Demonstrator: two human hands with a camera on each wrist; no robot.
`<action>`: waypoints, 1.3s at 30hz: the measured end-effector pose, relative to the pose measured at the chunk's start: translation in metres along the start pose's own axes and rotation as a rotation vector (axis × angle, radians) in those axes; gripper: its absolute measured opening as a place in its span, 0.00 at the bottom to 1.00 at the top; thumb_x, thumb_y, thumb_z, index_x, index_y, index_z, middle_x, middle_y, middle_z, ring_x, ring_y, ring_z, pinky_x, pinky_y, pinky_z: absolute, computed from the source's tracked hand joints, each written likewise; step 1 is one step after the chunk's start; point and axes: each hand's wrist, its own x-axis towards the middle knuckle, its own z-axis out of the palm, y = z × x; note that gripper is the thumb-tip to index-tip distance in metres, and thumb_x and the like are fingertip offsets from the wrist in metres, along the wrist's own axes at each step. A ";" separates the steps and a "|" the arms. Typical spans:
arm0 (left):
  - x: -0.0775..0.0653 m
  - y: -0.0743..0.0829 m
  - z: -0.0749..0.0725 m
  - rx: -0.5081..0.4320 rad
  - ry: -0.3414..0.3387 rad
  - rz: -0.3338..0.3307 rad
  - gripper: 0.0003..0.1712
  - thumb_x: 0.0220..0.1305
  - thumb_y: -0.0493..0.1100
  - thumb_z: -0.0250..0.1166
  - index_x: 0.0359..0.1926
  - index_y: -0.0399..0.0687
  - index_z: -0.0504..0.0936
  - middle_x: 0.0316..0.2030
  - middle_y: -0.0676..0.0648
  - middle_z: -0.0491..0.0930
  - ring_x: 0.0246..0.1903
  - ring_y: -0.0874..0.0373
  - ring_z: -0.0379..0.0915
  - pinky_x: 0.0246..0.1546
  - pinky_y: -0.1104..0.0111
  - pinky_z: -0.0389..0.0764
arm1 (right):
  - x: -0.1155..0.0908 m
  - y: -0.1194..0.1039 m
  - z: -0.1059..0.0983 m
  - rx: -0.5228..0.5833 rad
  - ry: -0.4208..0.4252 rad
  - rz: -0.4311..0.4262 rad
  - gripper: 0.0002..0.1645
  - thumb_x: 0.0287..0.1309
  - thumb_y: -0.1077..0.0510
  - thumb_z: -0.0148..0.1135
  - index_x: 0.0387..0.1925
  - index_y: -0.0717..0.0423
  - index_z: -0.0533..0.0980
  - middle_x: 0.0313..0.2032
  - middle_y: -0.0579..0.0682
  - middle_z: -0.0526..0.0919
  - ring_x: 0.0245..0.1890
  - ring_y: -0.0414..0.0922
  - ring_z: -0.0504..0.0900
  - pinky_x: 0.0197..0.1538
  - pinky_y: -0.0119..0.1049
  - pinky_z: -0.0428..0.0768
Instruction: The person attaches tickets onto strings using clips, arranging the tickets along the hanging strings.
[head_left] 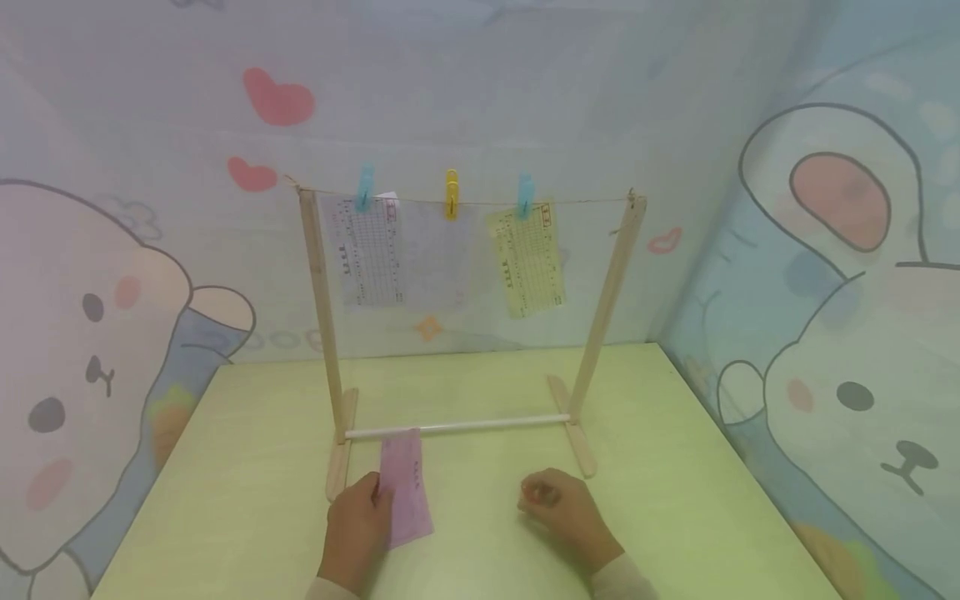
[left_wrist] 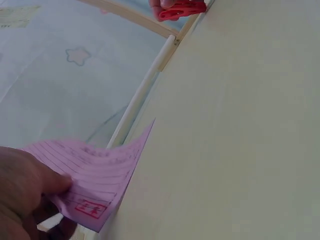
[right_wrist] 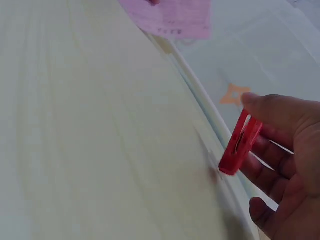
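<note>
My left hand (head_left: 357,527) pinches a pink printed form (head_left: 406,492) by its edge, low in front of the wooden drying frame. The left wrist view shows the same pink sheet (left_wrist: 95,175) bent, with a red stamp box near one corner. To the right, my right hand (head_left: 566,508) holds a red clothespin (right_wrist: 241,142) between thumb and fingers; in the head view it is mostly hidden by the fingers. The two hands are apart. On the string above, a white form (head_left: 367,258), a paler sheet (head_left: 437,258) and a yellow form (head_left: 527,262) hang from clothespins.
Two wooden posts (head_left: 320,308) carry the string (head_left: 487,202), joined low down by a white rod (head_left: 480,425). Blue clothespins (head_left: 365,190) and a yellow clothespin (head_left: 452,196) grip the string. Pale yellow table (head_left: 247,467) lies beneath; a cartoon-printed cloth (head_left: 465,83) stands behind and at both sides.
</note>
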 end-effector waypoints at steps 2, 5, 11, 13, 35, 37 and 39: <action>0.002 0.004 0.001 -0.061 0.021 0.028 0.09 0.74 0.41 0.63 0.33 0.44 0.79 0.23 0.52 0.76 0.22 0.60 0.68 0.24 0.68 0.71 | 0.002 -0.005 -0.007 0.071 0.002 0.032 0.15 0.61 0.55 0.75 0.48 0.52 0.84 0.40 0.41 0.87 0.39 0.38 0.84 0.46 0.33 0.83; 0.008 0.015 0.001 -0.149 0.059 0.083 0.08 0.73 0.41 0.64 0.34 0.43 0.81 0.25 0.52 0.79 0.23 0.61 0.69 0.22 0.71 0.71 | 0.007 -0.013 -0.024 0.185 0.011 0.052 0.19 0.62 0.57 0.73 0.53 0.60 0.83 0.41 0.49 0.89 0.40 0.41 0.87 0.48 0.33 0.83; 0.026 0.062 -0.007 -0.292 0.116 0.172 0.07 0.73 0.41 0.66 0.38 0.43 0.84 0.29 0.50 0.84 0.22 0.61 0.72 0.19 0.70 0.73 | 0.030 -0.051 -0.081 0.297 0.047 -0.049 0.17 0.63 0.64 0.71 0.52 0.64 0.82 0.40 0.60 0.90 0.40 0.48 0.90 0.49 0.34 0.84; 0.034 0.085 -0.015 -0.360 0.115 0.202 0.07 0.73 0.42 0.65 0.40 0.43 0.85 0.31 0.48 0.86 0.22 0.61 0.75 0.19 0.70 0.75 | 0.043 -0.072 -0.104 0.294 0.063 -0.105 0.15 0.63 0.66 0.71 0.51 0.64 0.83 0.38 0.59 0.90 0.40 0.47 0.90 0.47 0.34 0.83; 0.121 0.311 -0.062 -0.625 -0.174 0.325 0.13 0.75 0.46 0.61 0.50 0.45 0.87 0.45 0.48 0.87 0.43 0.55 0.83 0.44 0.62 0.84 | 0.164 -0.283 -0.277 -0.095 0.374 -0.151 0.18 0.61 0.49 0.76 0.51 0.46 0.88 0.47 0.44 0.89 0.35 0.45 0.75 0.33 0.34 0.74; 0.126 0.319 -0.061 -0.628 -0.191 0.319 0.13 0.75 0.46 0.61 0.51 0.46 0.87 0.45 0.50 0.88 0.45 0.56 0.83 0.46 0.62 0.84 | 0.172 -0.286 -0.282 -0.083 0.382 -0.130 0.17 0.60 0.50 0.77 0.50 0.47 0.88 0.48 0.45 0.89 0.39 0.45 0.76 0.36 0.35 0.74; 0.129 0.326 -0.061 -0.634 -0.208 0.316 0.13 0.75 0.45 0.61 0.51 0.47 0.87 0.44 0.50 0.88 0.44 0.56 0.83 0.47 0.61 0.83 | 0.179 -0.287 -0.286 -0.087 0.386 -0.129 0.15 0.61 0.51 0.76 0.48 0.49 0.89 0.48 0.45 0.89 0.45 0.44 0.76 0.41 0.37 0.70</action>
